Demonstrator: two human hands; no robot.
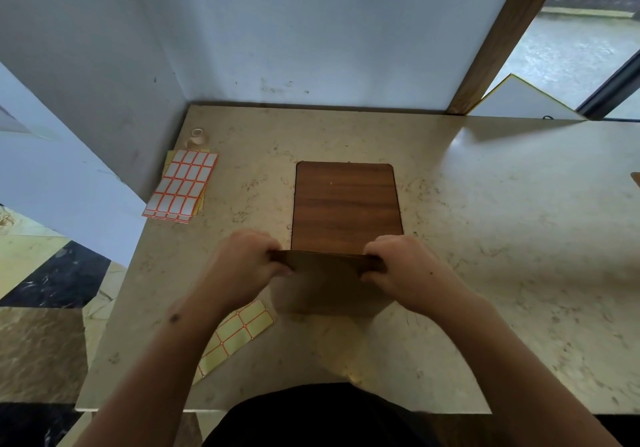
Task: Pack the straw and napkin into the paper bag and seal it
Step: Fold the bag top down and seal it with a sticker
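The paper bag point(327, 282) stands between both hands at the near centre of the table point(485, 238). The left hand point(242, 266) pinches the left end of its folded top edge; the right hand point(405, 270) pinches the right end. Fingertips of both hands are curled out of sight behind the fold. The bag's contents are hidden.

Just beyond the hands lies a wooden board point(346, 204), its near edge covered by the bag. Under the left forearm lies a yellow label sheet point(239, 332), partly hidden. Farther left of the left hand: a white label sheet point(181, 185) and a small, indistinct tape roll point(197, 136).
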